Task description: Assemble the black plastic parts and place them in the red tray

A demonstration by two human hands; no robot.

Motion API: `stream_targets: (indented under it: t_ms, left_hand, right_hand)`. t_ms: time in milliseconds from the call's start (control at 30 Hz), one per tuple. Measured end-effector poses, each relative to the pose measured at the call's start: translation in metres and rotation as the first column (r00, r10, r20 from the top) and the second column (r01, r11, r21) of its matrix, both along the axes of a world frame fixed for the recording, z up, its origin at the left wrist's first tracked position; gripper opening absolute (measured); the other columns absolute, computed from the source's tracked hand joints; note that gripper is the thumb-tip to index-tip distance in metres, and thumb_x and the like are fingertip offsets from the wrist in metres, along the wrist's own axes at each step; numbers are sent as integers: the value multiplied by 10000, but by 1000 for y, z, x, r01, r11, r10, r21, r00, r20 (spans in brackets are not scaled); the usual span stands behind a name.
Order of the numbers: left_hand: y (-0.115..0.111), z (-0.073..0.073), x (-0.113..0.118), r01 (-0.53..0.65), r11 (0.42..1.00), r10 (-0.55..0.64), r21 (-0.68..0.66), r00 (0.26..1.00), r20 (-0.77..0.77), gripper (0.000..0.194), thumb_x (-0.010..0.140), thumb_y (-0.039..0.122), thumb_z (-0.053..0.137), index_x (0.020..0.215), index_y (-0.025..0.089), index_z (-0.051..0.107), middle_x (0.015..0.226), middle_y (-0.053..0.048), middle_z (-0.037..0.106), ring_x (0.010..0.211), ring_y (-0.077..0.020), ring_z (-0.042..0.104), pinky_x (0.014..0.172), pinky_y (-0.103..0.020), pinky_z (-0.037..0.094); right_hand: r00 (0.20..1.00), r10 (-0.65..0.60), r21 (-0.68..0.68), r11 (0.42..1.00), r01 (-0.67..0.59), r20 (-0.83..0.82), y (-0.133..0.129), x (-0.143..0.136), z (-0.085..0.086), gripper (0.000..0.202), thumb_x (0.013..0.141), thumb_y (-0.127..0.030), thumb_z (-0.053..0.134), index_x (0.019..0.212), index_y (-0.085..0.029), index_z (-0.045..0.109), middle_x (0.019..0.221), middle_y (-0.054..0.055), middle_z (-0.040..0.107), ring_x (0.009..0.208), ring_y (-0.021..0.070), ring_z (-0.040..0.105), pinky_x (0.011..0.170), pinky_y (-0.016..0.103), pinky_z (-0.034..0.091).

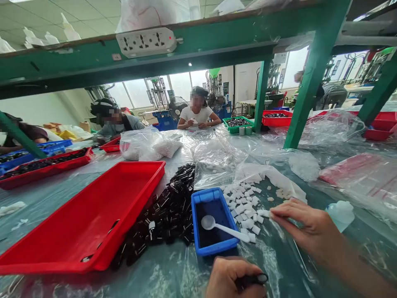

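Note:
My left hand (pixel 235 278), at the bottom edge, is closed round a small black part (pixel 248 281) with a round end. To its right and farther up, my right hand (pixel 305 225) pinches a small white piece (pixel 263 212) between thumb and fingertips. Between the hands and the trays lie several white square pieces (pixel 245 205) in a loose spread. A small blue tray (pixel 214 251) holds dark contents, with a white plastic spoon (pixel 228 229) resting across it. Left of that tray is a heap of glossy black parts (pixel 173 207).
A large red tray (pixel 83 219) with a few black parts stands at the left. Clear plastic bags (pixel 149 145) lie farther back. A green post (pixel 307 82) and shelf beam (pixel 217 39) cross the view. A person (pixel 196 114) sits opposite; others work nearby.

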State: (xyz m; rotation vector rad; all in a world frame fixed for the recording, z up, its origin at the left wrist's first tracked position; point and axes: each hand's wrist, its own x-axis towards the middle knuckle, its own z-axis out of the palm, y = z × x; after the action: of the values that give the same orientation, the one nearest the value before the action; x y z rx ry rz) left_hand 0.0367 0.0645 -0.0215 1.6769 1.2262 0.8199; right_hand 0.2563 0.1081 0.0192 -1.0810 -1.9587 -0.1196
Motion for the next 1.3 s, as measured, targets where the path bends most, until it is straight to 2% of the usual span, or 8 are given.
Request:
stream_targets:
  t_ms: [33,67,133,233,500,733,1033,1300]
  left_hand:
    - [-1,4,2,-5,1000,5,-11,1000,-6,248,587,18,736,777,153,819,712,-83,769,634,-195,670,553,-214,500]
    - [-3,9,3,25,1000,-25,5,1000,-15,217,599,12,719,747,137,815,674,-81,761,594,-183,653,546,-219,484]
    - [-5,17,6,45,998,-45,34,999,0,164,645,42,716,761,114,808,657,-80,747,581,-167,625,551,-222,459]
    - [-6,25,8,41,998,-44,54,998,46,114,690,55,689,710,106,789,627,-64,725,554,-149,586,521,-213,428]
    - [-6,30,6,118,990,-120,80,993,21,152,786,125,658,708,118,788,619,-39,714,546,-136,567,506,-207,401]
    - [-5,31,6,121,990,-123,76,992,28,159,804,132,652,731,114,792,617,-31,707,536,-130,544,500,-210,384]
    - [-6,32,6,140,988,-141,62,990,4,175,814,116,635,702,97,767,576,-11,632,545,-114,469,512,-216,353]
    - [-8,32,6,119,990,-121,80,992,24,147,808,146,660,764,127,799,643,-34,718,560,-141,574,519,-211,411]
  right_hand:
    - [997,60,-17,998,-60,-46,-14,-6,1,98,929,-212,538,874,-214,619,759,-6,658,699,134,610,608,238,517]
    - [978,178,-49,982,-184,-110,-27,-12,1,74,900,-151,576,904,-217,608,765,-16,655,698,125,599,646,240,519]
    - [935,306,-99,940,-327,-180,-46,-23,0,151,869,-75,594,932,-212,597,774,-18,647,696,118,581,672,242,515]
    - [895,378,-146,897,-417,-235,-57,-33,-4,189,858,-29,578,949,-191,612,781,8,648,704,126,569,643,243,513]
    - [896,410,-111,895,-431,-171,-55,-36,-3,171,888,-58,545,950,-178,650,763,42,652,691,143,541,611,271,507]
    - [898,434,-88,894,-439,-71,-51,-35,1,130,902,-82,545,919,-153,651,747,42,639,690,144,527,632,289,470]
    - [871,477,-122,864,-489,-114,-50,-33,-3,127,898,-54,543,922,-148,626,780,49,629,714,147,513,648,301,457]
    - [865,484,-114,860,-498,-128,-50,-33,-4,147,917,-73,517,978,-151,626,775,49,628,714,147,528,635,297,471]
